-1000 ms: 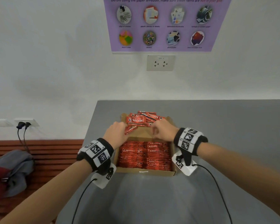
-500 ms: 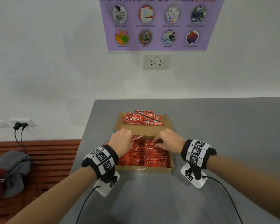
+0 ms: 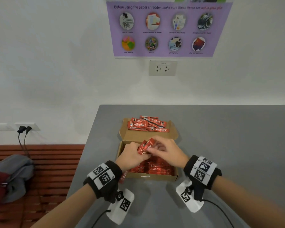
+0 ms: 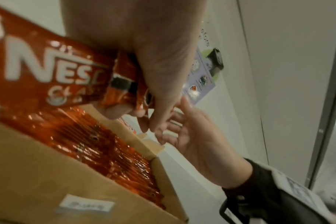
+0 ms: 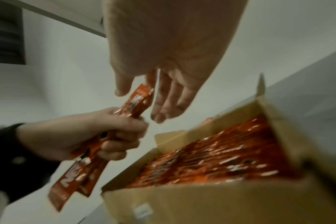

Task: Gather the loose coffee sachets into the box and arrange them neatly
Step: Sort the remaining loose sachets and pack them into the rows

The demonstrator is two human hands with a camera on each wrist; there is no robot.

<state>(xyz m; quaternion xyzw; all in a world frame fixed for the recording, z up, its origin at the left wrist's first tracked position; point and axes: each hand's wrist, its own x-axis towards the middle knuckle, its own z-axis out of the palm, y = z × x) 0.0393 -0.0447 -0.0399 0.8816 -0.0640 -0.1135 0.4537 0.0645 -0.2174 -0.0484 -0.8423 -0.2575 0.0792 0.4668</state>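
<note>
An open cardboard box (image 3: 152,177) stands on the grey table (image 3: 229,145), packed with rows of red coffee sachets (image 3: 156,168). Its lid flap (image 3: 148,136) lies open on the far side and bears a loose pile of sachets (image 3: 146,125). My left hand (image 3: 135,155) grips a few sachets (image 3: 144,146) slanted above the box's far left part; their lower ends stick out under my wrist (image 5: 67,186). My right hand (image 3: 160,149) reaches in from the right, with straight fingers (image 5: 163,104) and thumb flanking the bundle's top end (image 5: 142,94).
The table's left edge runs close beside the box. Below it stands a slatted wooden bench (image 3: 53,162) with a grey and red bag (image 3: 11,175). A white wall with a socket (image 3: 162,68) and a purple poster (image 3: 168,28) rises behind the table.
Both hands came back from the pile on the lid to above the box. My left hand now holds the sachets up at a slant, and my right hand has moved onto their top end.
</note>
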